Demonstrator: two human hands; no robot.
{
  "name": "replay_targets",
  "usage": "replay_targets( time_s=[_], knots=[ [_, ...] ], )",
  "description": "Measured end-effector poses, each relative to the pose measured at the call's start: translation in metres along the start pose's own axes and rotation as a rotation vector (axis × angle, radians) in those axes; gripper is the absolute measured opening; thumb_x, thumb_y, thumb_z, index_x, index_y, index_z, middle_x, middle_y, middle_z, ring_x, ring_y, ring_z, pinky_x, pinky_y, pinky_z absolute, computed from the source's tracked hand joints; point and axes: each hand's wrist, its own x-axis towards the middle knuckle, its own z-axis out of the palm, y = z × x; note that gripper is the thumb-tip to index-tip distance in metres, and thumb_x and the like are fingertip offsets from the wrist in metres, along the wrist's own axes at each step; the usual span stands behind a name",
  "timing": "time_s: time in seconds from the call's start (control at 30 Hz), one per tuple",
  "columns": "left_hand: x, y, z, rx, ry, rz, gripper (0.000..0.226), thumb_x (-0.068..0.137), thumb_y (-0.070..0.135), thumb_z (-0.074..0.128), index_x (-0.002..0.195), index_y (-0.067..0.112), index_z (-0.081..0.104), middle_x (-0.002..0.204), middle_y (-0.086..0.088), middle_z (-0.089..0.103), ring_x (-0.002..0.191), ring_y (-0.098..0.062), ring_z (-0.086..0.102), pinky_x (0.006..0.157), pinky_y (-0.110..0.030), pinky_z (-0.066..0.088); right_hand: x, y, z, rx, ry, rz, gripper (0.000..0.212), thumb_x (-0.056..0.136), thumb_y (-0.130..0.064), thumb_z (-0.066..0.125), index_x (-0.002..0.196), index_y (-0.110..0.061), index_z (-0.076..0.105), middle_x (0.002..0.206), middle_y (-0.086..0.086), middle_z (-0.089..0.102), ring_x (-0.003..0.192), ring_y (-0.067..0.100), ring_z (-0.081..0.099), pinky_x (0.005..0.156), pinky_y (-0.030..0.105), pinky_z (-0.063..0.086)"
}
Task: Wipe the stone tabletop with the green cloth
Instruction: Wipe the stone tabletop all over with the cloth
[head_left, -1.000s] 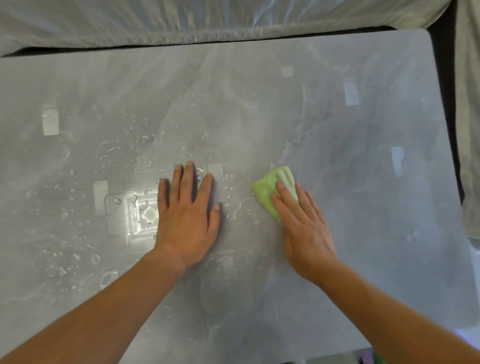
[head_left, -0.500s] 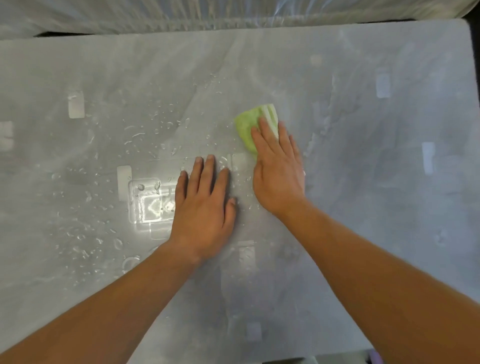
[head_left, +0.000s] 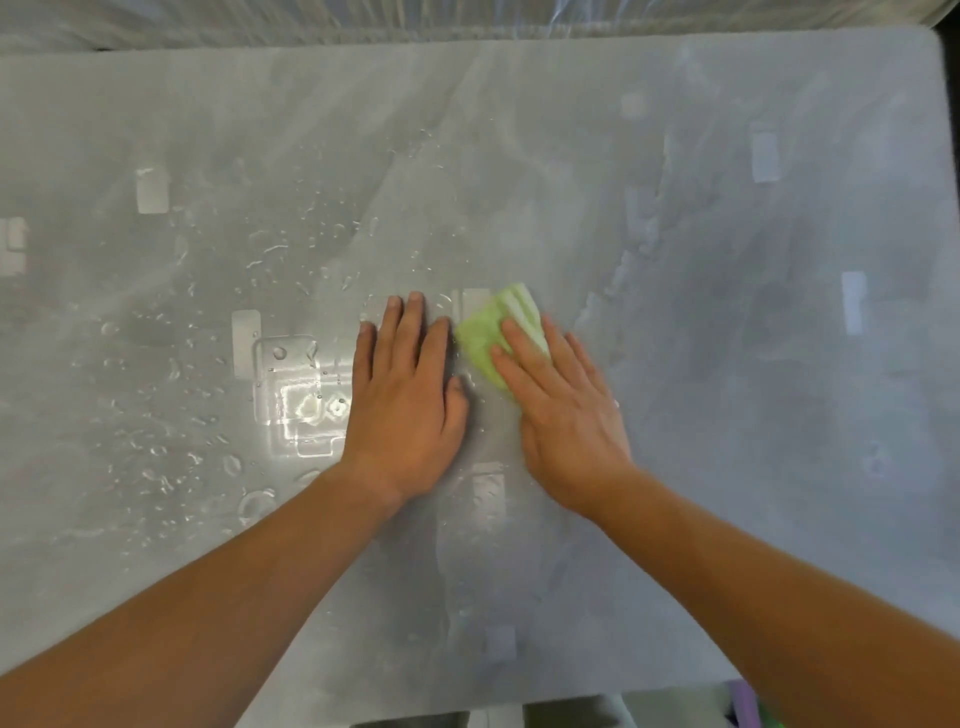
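The right hand lies flat with straight fingers, pressing the green cloth onto the stone tabletop at frame centre; the folded cloth pokes out beyond the fingertips, toward the upper left; the left hand rests flat just beside it, gripping nothing; water droplets speckle the left half; bare stone runs right to the rounded upper-right corner; plastic sheeting borders the top edge.

— What was obscured?
— The lower part of the green cloth lay hidden under the fingers of the right hand, whose outline was blurred.
— Anything cropped?
— The stone tabletop ran off the left edge of the frame. A purple item at lower right was too cropped to identify.
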Motion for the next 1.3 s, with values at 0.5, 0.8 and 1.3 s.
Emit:
replay_targets(
  time_s=[0.5,0.8,1.3],
  knots=[
    [-0.05,0.035,0.026,0.078,0.019,-0.06,0.06,0.098,0.039,0.024,0.151,0.013,0.034,0.165,-0.017,0.014,0.154,-0.03,0.004,0.124,-0.045,-0.001,-0.089,0.045,-0.017,-0.019,-0.106,-0.096,0.062,0.085,-0.011,0.04,0.147,-0.017,0.046,0.16,0.001,0.03,0.149,0.035,0.022,0.121,0.05,0.019],
    [-0.059,0.037,0.035,0.138,-0.02,-0.107,0.067,0.099,0.051,0.019,0.158,0.018,0.021,0.167,-0.013,0.003,0.154,-0.031,-0.004,0.124,-0.048,0.001,-0.078,0.079,-0.027,0.027,0.076,0.297,0.07,0.082,0.002,0.051,0.149,-0.016,0.039,0.162,0.003,0.025,0.15,0.037,0.018,0.122,0.049,0.015],
    [-0.067,0.023,0.027,0.038,0.016,-0.021,0.062,0.1,0.038,0.021,0.157,0.012,0.022,0.166,-0.016,0.009,0.154,-0.031,0.002,0.125,-0.043,0.001,-0.148,-0.006,0.006,0.021,-0.05,0.049,0.06,0.088,-0.008,0.042,0.148,-0.014,0.043,0.162,0.003,0.026,0.15,0.037,0.015,0.122,0.053,0.017]
  ],
)
